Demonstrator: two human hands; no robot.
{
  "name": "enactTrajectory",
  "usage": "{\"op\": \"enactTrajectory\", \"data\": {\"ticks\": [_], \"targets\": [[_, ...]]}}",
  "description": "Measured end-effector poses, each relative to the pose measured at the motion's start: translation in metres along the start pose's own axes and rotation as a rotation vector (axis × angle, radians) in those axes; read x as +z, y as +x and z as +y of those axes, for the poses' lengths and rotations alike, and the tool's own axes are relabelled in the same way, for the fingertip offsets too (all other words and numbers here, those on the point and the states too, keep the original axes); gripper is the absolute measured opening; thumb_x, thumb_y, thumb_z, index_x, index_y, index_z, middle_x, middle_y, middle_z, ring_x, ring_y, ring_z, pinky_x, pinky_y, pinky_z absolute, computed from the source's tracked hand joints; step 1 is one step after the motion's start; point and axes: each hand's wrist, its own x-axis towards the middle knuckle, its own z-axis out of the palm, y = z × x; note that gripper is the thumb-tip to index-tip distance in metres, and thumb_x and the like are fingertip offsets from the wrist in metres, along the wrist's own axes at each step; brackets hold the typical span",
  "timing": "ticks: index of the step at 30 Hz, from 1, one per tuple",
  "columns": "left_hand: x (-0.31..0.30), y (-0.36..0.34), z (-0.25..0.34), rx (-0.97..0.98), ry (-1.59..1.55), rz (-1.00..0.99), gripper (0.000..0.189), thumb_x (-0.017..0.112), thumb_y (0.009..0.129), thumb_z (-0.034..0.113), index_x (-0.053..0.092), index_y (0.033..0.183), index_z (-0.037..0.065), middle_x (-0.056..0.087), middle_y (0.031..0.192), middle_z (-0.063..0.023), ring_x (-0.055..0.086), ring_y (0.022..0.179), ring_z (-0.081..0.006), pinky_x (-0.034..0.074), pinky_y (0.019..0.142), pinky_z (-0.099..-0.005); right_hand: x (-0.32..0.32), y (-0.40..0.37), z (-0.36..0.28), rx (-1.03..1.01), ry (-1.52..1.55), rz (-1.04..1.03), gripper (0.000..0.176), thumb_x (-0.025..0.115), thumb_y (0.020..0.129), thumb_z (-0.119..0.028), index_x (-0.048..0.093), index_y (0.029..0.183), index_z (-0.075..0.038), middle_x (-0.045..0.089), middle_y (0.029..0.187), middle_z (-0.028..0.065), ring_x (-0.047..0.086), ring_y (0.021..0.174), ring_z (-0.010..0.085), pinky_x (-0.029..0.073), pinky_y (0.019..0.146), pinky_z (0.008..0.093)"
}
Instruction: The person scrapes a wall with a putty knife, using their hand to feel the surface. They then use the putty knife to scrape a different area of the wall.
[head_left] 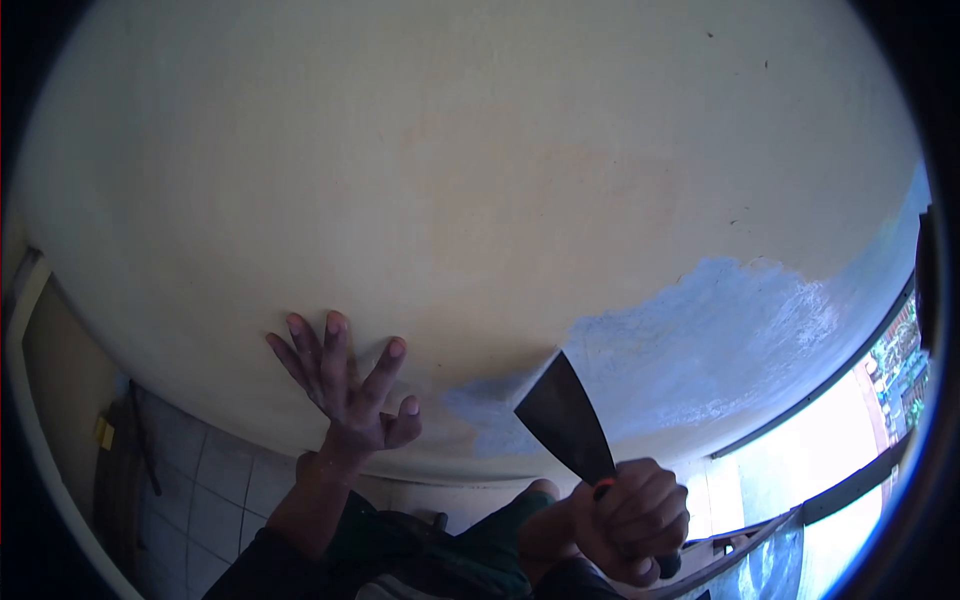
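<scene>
From where I stand, the right hand [638,518], at five o'clock, has its grip wrapped snugly round the handle of a scraper [568,412], whose broad blade points to eleven, edge at the wall [480,200]. At eight, the left hand [345,388] spreads its fingers, grasping nothing. A bluish patch [680,335] stretches from the blade towards two; beyond the left hand lies tiled floor [215,485].
</scene>
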Motion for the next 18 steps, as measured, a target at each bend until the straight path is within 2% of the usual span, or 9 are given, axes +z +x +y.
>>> {"op": "enactTrajectory", "data": {"ticks": [2, 5, 8, 11, 14, 18], "targets": [[0.0, -0.001, -0.001, -0.004, -0.001, 0.001, 0.049, 0.04, 0.086, 0.046, 0.053, 0.129, 0.027, 0.028, 0.148, -0.0158, 0.01, 0.139, -0.0447, -0.002, 0.107, -0.065, 0.008, -0.004, -0.007, -0.086, -0.076, 0.198, 0.026, 0.052, 0.067, -0.021, 0.032, 0.051, -0.017, 0.031, 0.043, -0.006, 0.031, 0.04, 0.0057, 0.03, 0.04, 0.0176], [-0.002, -0.001, -0.003, 0.002, 0.002, 0.008, 0.049, 0.039, 0.086, 0.046, 0.053, 0.129, 0.027, 0.028, 0.148, -0.0158, 0.01, 0.14, -0.0445, -0.003, 0.107, -0.0648, 0.012, -0.007, 0.003, -0.022, -0.158, 0.146, 0.026, 0.052, 0.067, -0.021, 0.032, 0.051, -0.018, 0.028, 0.041, -0.0061, 0.03, 0.038, 0.0058, 0.03, 0.039, 0.0177], [0.003, -0.001, -0.001, 0.003, -0.007, 0.015, 0.049, 0.04, 0.086, 0.045, 0.053, 0.129, 0.026, 0.028, 0.148, -0.0158, 0.01, 0.14, -0.0443, -0.003, 0.107, -0.0649, 0.003, 0.0, -0.005, -0.017, -0.003, -0.026, 0.025, 0.051, 0.067, -0.019, 0.032, 0.05, -0.018, 0.03, 0.04, -0.0064, 0.03, 0.037, 0.0055, 0.03, 0.038, 0.0173], [0.001, 0.0, -0.001, 0.002, -0.003, 0.008, 0.049, 0.039, 0.086, 0.046, 0.053, 0.129, 0.026, 0.028, 0.148, -0.0158, 0.01, 0.14, -0.044, -0.003, 0.107, -0.0646, 0.019, -0.004, 0.011, -0.105, -0.174, 0.236, 0.025, 0.051, 0.067, -0.016, 0.033, 0.05, -0.017, 0.032, 0.038, -0.0066, 0.028, 0.032, 0.0043, 0.028, 0.035, 0.0155], [0.002, 0.0, 0.0, 0.004, 0.003, 0.012, 0.049, 0.039, 0.086, 0.046, 0.053, 0.129, 0.026, 0.028, 0.148, -0.0158, 0.01, 0.14, -0.0438, -0.002, 0.108, -0.0642, 0.006, 0.003, -0.001, -0.064, 0.017, 0.02, 0.025, 0.05, 0.068, -0.015, 0.033, 0.05, -0.016, 0.033, 0.036, -0.006, 0.025, 0.028, 0.0034, 0.026, 0.032, 0.0144], [-0.001, -0.002, 0.001, -0.002, 0.009, -0.005, 0.05, 0.039, 0.086, 0.047, 0.052, 0.13, 0.027, 0.028, 0.148, -0.0156, 0.011, 0.14, -0.0438, -0.002, 0.108, -0.0639, 0.007, 0.002, 0.003, -0.052, -0.012, 0.053, 0.026, 0.051, 0.067, -0.015, 0.033, 0.049, -0.016, 0.033, 0.036, -0.0057, 0.025, 0.028, 0.003, 0.026, 0.031, 0.0146]]}}
